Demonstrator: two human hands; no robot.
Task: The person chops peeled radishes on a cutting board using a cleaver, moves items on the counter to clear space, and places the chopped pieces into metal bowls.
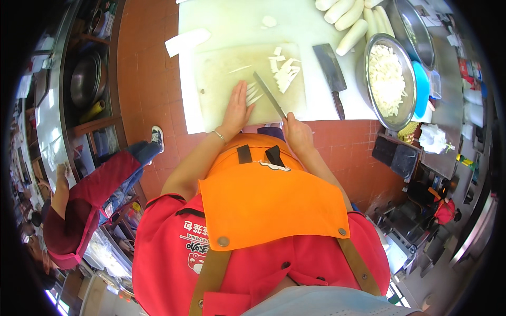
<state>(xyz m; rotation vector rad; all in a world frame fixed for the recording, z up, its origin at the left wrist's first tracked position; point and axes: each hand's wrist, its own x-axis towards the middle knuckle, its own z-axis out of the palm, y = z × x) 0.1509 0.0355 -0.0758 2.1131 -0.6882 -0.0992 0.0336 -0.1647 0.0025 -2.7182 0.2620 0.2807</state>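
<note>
My right hand (298, 132) grips the handle of a knife (270, 94), whose narrow-looking blade points up and left over a pale cutting board (221, 94). Flat on the board, my left hand (237, 106) lies beside several thin white vegetable slices (253, 94); whether it presses on any of them I cannot tell. Thicker cut white pieces (286, 75) lie in a loose group right of the blade. One thin sliver (239, 69) is above my left fingertips. A large peeled white piece (189, 41), probably radish, rests at the table's left edge.
A cleaver (331, 69) with a dark handle lies right of the board. Beyond it stands a steel bowl (413, 85) of cut white pieces, near whole peeled white radishes (352, 36) and a blue container (421, 89). On the left, a person (79, 213) in dark red stands at a steel counter (51, 118).
</note>
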